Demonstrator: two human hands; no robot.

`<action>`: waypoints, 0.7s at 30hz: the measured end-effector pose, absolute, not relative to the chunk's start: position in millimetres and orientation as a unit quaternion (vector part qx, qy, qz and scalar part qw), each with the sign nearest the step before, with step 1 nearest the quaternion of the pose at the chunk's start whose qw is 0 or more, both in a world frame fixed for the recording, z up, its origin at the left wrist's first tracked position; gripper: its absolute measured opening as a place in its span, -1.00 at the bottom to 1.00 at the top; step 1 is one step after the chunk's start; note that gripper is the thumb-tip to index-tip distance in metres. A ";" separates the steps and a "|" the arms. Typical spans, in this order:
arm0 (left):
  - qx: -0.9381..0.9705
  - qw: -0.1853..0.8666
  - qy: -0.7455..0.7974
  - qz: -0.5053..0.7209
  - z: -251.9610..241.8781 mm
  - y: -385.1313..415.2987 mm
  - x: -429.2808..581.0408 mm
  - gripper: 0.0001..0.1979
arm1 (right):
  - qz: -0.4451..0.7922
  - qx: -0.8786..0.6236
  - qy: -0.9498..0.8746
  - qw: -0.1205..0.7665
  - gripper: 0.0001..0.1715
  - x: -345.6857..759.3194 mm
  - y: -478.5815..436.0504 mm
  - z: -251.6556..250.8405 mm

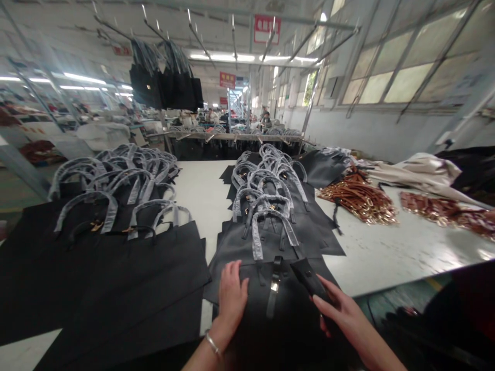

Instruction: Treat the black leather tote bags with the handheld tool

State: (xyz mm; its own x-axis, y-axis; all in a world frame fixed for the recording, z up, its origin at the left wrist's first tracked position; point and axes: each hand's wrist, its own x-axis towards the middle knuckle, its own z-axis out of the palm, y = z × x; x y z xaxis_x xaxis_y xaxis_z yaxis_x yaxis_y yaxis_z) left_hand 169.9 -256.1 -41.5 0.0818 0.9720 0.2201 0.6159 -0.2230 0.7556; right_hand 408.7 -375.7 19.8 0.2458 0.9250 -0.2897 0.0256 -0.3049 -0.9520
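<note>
A black bag panel (251, 288) lies in front of me on the stack, its handle (274, 221) wrapped in clear plastic. Down its middle runs a black strap (273, 304) with a shiny metal clasp. My left hand (232, 293) rests flat on the panel, left of the strap, with its fingers extended; a bracelet circles that wrist. On the right, my right hand (335, 305) grips a small black leather piece (307, 273) between thumb and fingers, just above the panel's right side.
More black panels with wrapped handles cover the table (201, 190) at left (116, 268) and centre. Brown straps with gold hooks (363, 198) and beige fabric (421, 170) lie at right. A metal rack (240, 136) stands beyond, with black bags (166, 85) hanging.
</note>
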 end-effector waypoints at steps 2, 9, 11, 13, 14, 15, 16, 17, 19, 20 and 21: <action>0.700 0.172 0.629 0.290 -34.6 -244.9 152.6 -0.62 | 0.506 -0.635 -0.390 0.435 -0.05 402.5 -375.6 17.3; 0.596 0.441 0.605 0.291 -30.9 -217.4 143.1 -0.85 | 0.540 -0.594 -0.469 0.368 -0.11 355.6 -348.5 25.8; 0.564 0.493 0.592 0.297 -37.1 -217.1 142.5 -0.87 | 0.547 -0.594 -0.478 0.346 -0.13 345.4 -340.6 27.0; 0.530 0.547 0.569 0.311 -42.5 -219.5 140.9 -0.87 | 0.560 -0.585 -0.484 0.330 -0.14 337.6 -332.2 26.9; 0.515 0.571 0.554 0.319 -44.3 -221.3 139.9 -0.85 | 0.569 -0.579 -0.485 0.324 -0.13 334.3 -327.7 27.0; 0.502 0.592 0.539 0.327 -45.4 -223.1 139.0 -0.83 | 0.581 -0.572 -0.483 0.319 -0.13 331.3 -322.9 27.5; 0.490 0.610 0.525 0.335 -46.0 -224.7 138.2 -0.82 | 0.593 -0.567 -0.478 0.315 -0.11 328.7 -318.1 28.6; 0.479 0.625 0.512 0.343 -46.2 -226.0 137.5 -0.81 | 0.602 -0.564 -0.471 0.313 -0.10 326.4 -313.6 30.3; 0.458 0.646 0.494 0.359 -46.3 -227.6 136.7 -0.79 | 0.607 -0.562 -0.459 0.324 -0.06 323.5 -306.9 34.9; 0.449 0.653 0.487 0.367 -46.5 -227.9 136.5 -0.77 | 0.604 -0.562 -0.456 0.333 -0.04 323.0 -305.0 37.2; 0.441 0.658 0.482 0.373 -46.7 -228.1 136.3 -0.76 | 0.602 -0.562 -0.455 0.339 -0.03 323.0 -304.2 39.3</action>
State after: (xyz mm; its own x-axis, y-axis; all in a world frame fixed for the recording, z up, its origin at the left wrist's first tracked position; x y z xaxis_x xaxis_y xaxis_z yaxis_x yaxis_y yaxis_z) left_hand 136.3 -228.1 -46.7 0.2563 0.9172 -0.3049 -0.0662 0.3314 0.9412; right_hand 323.0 -304.2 39.3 -0.1392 0.9192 -0.3683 0.1040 -0.3563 -0.9286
